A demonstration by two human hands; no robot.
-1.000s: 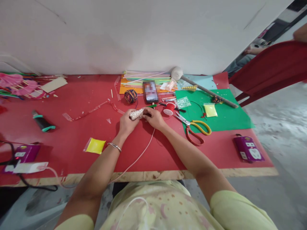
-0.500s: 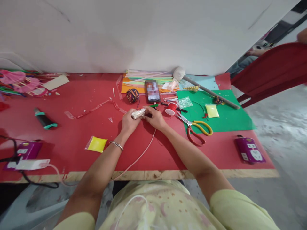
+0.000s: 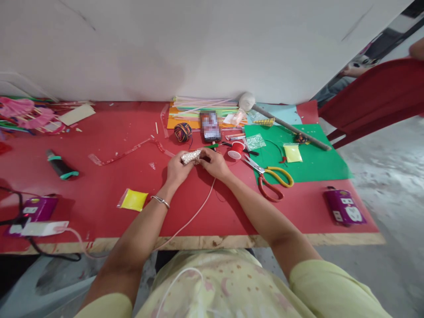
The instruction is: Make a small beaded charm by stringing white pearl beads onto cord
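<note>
A small piece covered in white pearl beads (image 3: 191, 157) is held above the red table between both hands. My left hand (image 3: 177, 168) is closed around its left end. The fingers of my right hand (image 3: 213, 163) pinch at its right end; whether they also hold a thread is too small to tell. Just beyond my right hand lie a spool of red thread (image 3: 236, 150) and a phone (image 3: 210, 126) with a cable. A multicoloured yarn ball (image 3: 183, 132) sits behind my left hand. Scissors (image 3: 266, 172) with red and yellow handles rest to the right.
Yellow packets (image 3: 134, 200), a black and teal tool (image 3: 62, 164) and purple power sockets (image 3: 346, 206) lie around the red table (image 3: 109, 185). A green sheet (image 3: 314, 163) carries a long stick (image 3: 291, 127). A cable (image 3: 190, 221) crosses the front edge. Someone sits beyond a red chair (image 3: 391, 88).
Both hands stay in nearly the same place. The beaded piece has turned very slightly in my fingers.
</note>
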